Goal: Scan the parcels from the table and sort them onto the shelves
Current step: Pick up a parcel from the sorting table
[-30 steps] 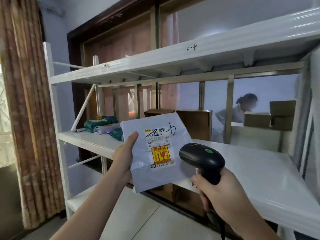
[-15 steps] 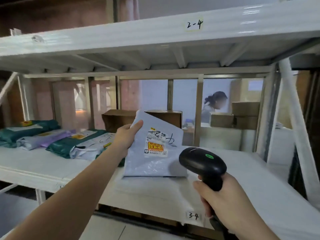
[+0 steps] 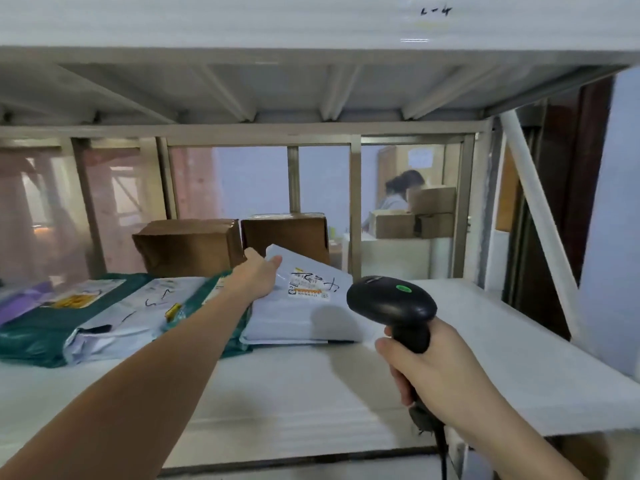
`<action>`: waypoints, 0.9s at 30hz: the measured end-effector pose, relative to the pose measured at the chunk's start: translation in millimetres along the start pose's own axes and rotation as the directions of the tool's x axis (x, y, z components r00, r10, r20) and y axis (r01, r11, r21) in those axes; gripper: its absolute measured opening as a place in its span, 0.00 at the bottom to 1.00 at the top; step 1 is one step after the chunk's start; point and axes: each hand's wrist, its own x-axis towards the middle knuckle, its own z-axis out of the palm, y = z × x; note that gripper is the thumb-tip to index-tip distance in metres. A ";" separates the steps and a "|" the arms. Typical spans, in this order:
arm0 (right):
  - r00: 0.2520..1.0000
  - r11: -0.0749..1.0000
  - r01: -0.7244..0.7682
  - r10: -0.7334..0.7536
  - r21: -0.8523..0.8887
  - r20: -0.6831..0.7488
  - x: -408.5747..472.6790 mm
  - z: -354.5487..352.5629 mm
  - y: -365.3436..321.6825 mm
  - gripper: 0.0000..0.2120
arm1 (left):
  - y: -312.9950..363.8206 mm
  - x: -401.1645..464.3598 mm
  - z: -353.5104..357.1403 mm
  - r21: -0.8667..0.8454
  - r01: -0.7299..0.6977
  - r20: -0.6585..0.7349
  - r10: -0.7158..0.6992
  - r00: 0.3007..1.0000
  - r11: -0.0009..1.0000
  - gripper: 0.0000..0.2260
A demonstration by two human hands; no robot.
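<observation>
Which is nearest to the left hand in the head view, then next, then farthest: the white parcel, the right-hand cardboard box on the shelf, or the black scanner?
1. White parcel: held by the left hand.
2. Right-hand cardboard box: just behind the hand.
3. Black scanner: gripped in the right hand, off to the right.

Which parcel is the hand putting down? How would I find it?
Look at the white shelf, in front of the two brown boxes. The pale grey parcel lies at the right end of the row of bags, under the left hand. It alone bears an orange sticker and black scribble.
</observation>
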 end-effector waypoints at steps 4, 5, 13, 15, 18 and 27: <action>0.999 0.999 -0.005 0.004 -0.038 -0.037 -4.8 3.1 -4.1 0.08 | 3.1 1.8 11.9 0.113 0.003 0.126 -0.018 0.992 0.994 0.32; 0.999 0.999 -0.015 0.013 -0.039 -0.049 -6.9 1.7 -4.1 0.08 | 5.6 -1.3 14.4 0.147 -0.001 0.148 -0.021 0.989 0.989 0.34; 0.992 0.997 -0.076 0.075 -0.013 -0.103 -20.5 -20.5 5.9 0.06 | 47.5 -40.4 32.9 0.109 -0.445 0.390 0.373 0.842 0.889 0.42; 0.990 0.996 -0.088 0.086 -0.008 -0.114 -25.3 -28.9 11.3 0.05 | 51.1 -47.2 38.9 0.114 -0.500 0.513 0.381 0.770 0.858 0.46; 0.989 0.995 -0.096 0.094 -0.005 -0.116 -39.3 -47.8 20.2 0.04 | 51.7 -46.2 38.6 0.145 -0.464 0.565 0.312 0.764 0.874 0.50; 0.961 0.987 -0.142 0.121 -0.069 -0.247 -99.8 -138.8 44.8 0.05 | 197.5 -137.8 55.7 0.238 -0.720 0.311 0.651 0.693 0.652 0.19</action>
